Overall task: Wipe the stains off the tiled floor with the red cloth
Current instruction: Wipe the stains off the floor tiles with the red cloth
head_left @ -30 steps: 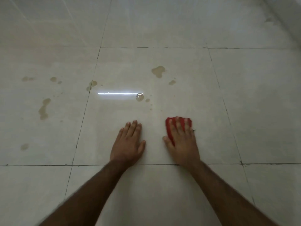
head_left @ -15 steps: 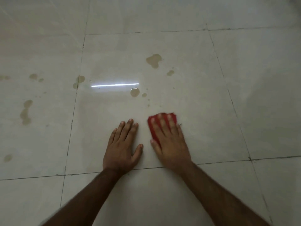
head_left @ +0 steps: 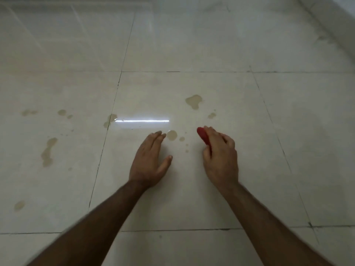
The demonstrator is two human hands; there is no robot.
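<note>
Gripping the red cloth (head_left: 204, 136) in curled fingers, the right hand (head_left: 221, 156) is poised just right of the round stain (head_left: 171, 135); the left hand (head_left: 148, 160) is spread flat beside it. Firm, overlapping strokes are wanted across the droplets.

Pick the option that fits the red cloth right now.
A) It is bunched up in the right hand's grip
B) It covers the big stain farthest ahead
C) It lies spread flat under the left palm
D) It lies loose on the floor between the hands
A: the right hand curls its fingers round the bunched red cloth, while the left hand is bare.
</note>
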